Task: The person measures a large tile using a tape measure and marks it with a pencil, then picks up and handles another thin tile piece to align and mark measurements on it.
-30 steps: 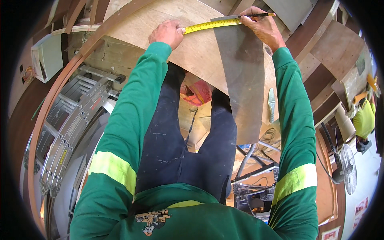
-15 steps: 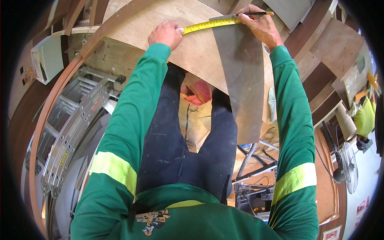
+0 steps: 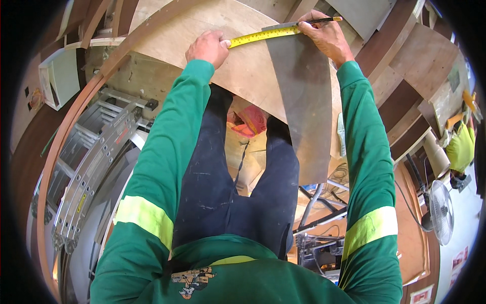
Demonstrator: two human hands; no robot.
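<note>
A yellow tape measure blade (image 3: 263, 37) stretches between my two hands across the far part of a light plywood sheet (image 3: 238, 66). My left hand (image 3: 206, 49) is closed on the blade's left end, thumb on top. At the right end, my right hand (image 3: 328, 38) pinches the blade and also holds a dark pencil (image 3: 326, 20), its light end pointing right. The tape's case is not visible. Beneath the blade's right part, a dark grey-brown panel (image 3: 306, 96) lies over the plywood. A narrow grey strip (image 3: 277, 25) shows along the blade's far side.
A folded aluminium ladder (image 3: 93, 167) lies at left beside a long curved wooden strip (image 3: 76, 116). My legs are under the sheet's near edge. A metal stand (image 3: 316, 202), a fan (image 3: 441, 213) and a pale putty-knife-like tool (image 3: 341, 134) are at right. Someone in yellow (image 3: 459, 147) is far right.
The whole view has shifted slightly, and both hands and the tape appear a little lower and further left. Both hands keep their grips on the tape, the right one with the pencil.
</note>
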